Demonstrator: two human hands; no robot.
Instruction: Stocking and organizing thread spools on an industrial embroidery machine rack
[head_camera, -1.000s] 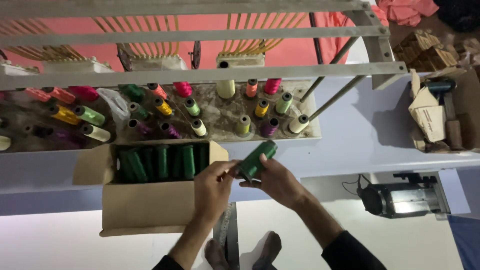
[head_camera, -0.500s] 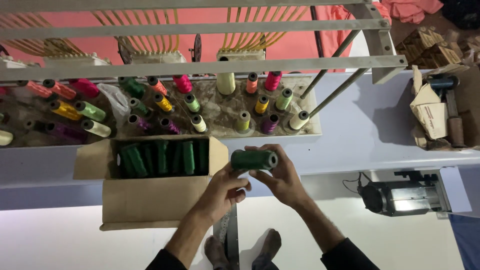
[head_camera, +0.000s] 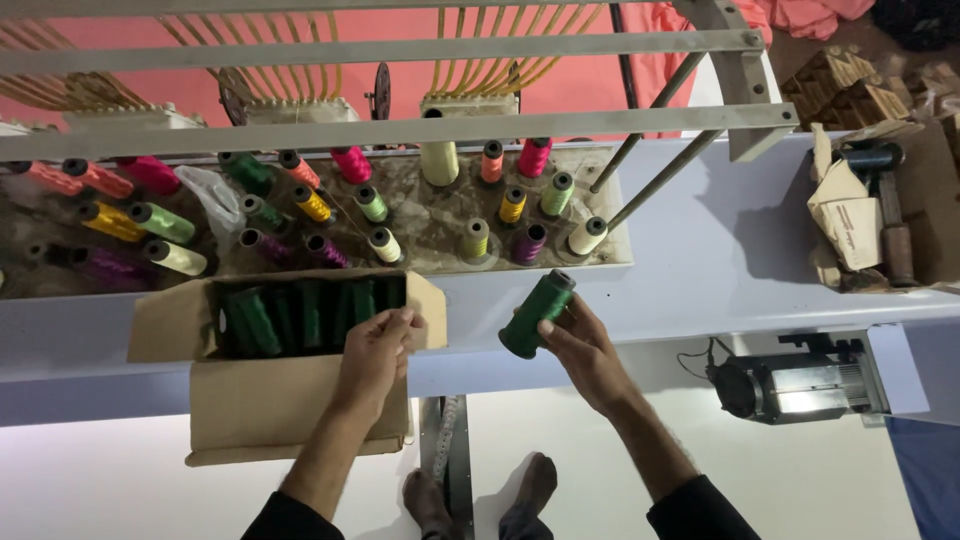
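Note:
My right hand (head_camera: 580, 350) grips a dark green thread spool (head_camera: 536, 314), tilted, in front of the white machine shelf (head_camera: 720, 250). My left hand (head_camera: 375, 350) hovers at the right edge of an open cardboard box (head_camera: 250, 400), fingers pinched; a fine thread seems to run between the hands, though I cannot tell for sure. Several dark green spools (head_camera: 300, 315) stand packed inside the box. Behind it a thread stand tray (head_camera: 440, 215) carries several upright spools in pink, yellow, green, purple and cream.
Grey metal bars (head_camera: 400, 130) cross above the spool tray, with two slanted rods (head_camera: 650, 170) at the right. A motor unit (head_camera: 795, 385) hangs under the shelf at right. Cardboard scraps and a dark spool (head_camera: 870, 200) lie far right. My bare feet (head_camera: 480, 495) stand below.
My hands have parted. The right hand carried the green spool to the right and tilted it, while the left hand moved left to the box edge.

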